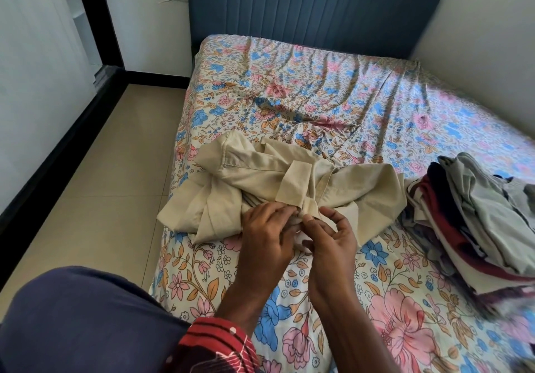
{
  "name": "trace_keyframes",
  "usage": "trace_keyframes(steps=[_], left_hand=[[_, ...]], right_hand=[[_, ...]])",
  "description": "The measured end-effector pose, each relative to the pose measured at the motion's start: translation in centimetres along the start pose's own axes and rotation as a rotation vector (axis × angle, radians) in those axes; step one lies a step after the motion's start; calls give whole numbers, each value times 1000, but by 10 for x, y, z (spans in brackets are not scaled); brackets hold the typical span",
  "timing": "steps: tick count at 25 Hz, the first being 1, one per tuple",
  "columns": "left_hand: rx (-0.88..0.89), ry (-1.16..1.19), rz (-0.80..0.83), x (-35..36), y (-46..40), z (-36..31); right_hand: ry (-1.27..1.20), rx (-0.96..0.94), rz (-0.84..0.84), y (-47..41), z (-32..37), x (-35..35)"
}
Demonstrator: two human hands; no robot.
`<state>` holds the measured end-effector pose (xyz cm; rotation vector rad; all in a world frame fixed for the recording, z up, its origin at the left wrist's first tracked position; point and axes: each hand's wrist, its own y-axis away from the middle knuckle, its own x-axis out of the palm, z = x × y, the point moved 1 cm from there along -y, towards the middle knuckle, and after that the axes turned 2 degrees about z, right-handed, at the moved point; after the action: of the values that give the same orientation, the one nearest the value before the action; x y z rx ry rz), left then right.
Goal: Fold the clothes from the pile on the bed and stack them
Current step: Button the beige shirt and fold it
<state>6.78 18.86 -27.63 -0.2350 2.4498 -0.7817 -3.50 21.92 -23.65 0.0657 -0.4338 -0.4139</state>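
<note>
Floral sheets cover the bed (333,88), where a beige shirt (260,178) lies crumpled at the near edge. Both the left hand (267,236) and right hand (333,236) pinch its front placket together, probably buttoning it before folding. Right of the grip a clothes pile (469,213) crowds the shirt's side, limiting spreading room.

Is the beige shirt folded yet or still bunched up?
Still bunched. The beige shirt lies crumpled on the bed, sleeves crossed over it, while the left hand and right hand pinch its near edge.
</note>
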Motion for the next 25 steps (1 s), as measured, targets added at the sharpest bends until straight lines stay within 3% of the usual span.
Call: trace_keyframes(steps=[5,11,14,21,25], left_hand=[[-52,28,-7,-2,0,4],[-28,21,50,0,1,1],[-17,-2,68,-3,0,3],[-107,196,31,-9,0,2],[-207,319,-16,-15,0,-5]], right_hand=[[192,-82,87,2,4,-4],[1169,-854,216,-19,15,-19],[1483,-979,341,-35,24,-23],[1478,-1130,499,-49,36,-26],[1316,-1018,555,-53,33,-23]])
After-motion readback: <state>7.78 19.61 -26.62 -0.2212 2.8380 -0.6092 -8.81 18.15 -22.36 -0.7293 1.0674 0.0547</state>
